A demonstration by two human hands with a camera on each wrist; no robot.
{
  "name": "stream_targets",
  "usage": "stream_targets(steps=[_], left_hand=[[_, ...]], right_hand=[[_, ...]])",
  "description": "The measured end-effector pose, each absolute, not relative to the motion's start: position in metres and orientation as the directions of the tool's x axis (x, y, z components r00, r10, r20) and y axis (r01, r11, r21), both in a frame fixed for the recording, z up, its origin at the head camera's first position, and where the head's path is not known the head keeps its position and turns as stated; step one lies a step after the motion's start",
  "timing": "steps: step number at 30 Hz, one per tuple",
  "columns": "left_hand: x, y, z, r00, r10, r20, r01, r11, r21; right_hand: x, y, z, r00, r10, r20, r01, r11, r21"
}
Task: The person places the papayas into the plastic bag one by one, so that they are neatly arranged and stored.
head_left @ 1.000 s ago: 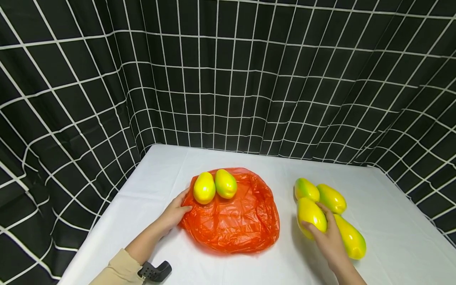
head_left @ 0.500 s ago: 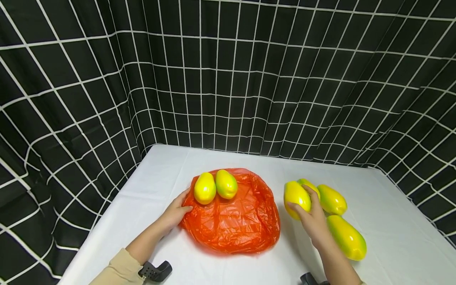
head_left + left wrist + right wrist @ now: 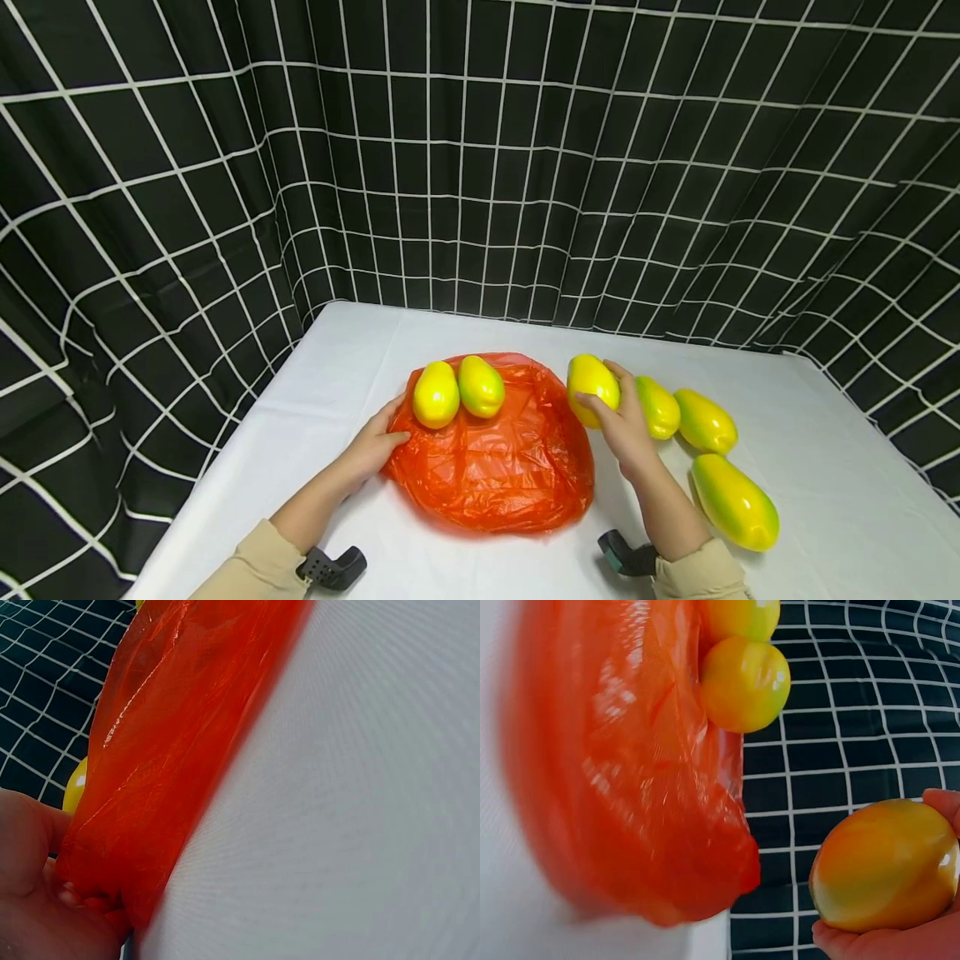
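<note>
A red plastic bag [image 3: 495, 483] lies spread on the white-covered table. My left hand [image 3: 375, 450] pinches its left edge, the thumb on top and the other fingers showing through the thin plastic [image 3: 157, 787] in the left wrist view. Two yellow-green mangoes, one [image 3: 436, 395] on the left and another [image 3: 481, 387] beside it, rest on the bag's far left part. In my right hand [image 3: 628, 429] is a third mango [image 3: 591, 385], gripped between thumb and fingers, held up at the bag's right rim. The right wrist view shows this mango [image 3: 885, 866] apart from the bag.
Right of the bag lie three more mangoes: one [image 3: 657, 408] just behind my right hand, one [image 3: 707, 421] beside it, and a larger one [image 3: 735, 502] nearer the front. Black curtains [image 3: 510, 167] with a white grid stand behind the table [image 3: 300, 392] and at its sides.
My right hand has carried its mango leftward from the group on the right to the bag's edge. The left hand keeps its hold on the bag, which stays in place.
</note>
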State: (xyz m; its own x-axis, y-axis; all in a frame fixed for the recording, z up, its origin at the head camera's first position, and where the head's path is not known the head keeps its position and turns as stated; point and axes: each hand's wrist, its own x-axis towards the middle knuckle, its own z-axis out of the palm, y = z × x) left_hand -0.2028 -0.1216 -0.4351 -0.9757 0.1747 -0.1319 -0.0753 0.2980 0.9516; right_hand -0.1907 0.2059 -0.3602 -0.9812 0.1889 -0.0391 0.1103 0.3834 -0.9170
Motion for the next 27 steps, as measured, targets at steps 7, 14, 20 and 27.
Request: stream_targets(steps=[7,14,20,27], left_hand=[[-0.202,-0.119,-0.434,-0.975,0.175,-0.137,-0.079,0.303,0.95],[-0.204,-0.119,-0.435,-0.979,0.166,-0.123,-0.067,0.307,0.949],[-0.203,-0.12,-0.434,-0.977,0.162,-0.137,-0.083,0.301,0.95],[-0.202,-0.12,-0.434,-0.977,0.16,-0.141,-0.09,0.29,0.953]], right_hand=[[-0.203,0.193,-0.363,-0.985,0.159,-0.063,0.113,0.325,-0.939],[-0.215,0.185,-0.368,-0.989,0.139,-0.05,0.089,0.29,-0.953],[-0.224,0.178,-0.372,-0.988,0.146,-0.056,0.096,0.281,-0.955],[-0.233,0.172,-0.377,-0.988,0.14,-0.065,0.101,0.27,-0.958]])
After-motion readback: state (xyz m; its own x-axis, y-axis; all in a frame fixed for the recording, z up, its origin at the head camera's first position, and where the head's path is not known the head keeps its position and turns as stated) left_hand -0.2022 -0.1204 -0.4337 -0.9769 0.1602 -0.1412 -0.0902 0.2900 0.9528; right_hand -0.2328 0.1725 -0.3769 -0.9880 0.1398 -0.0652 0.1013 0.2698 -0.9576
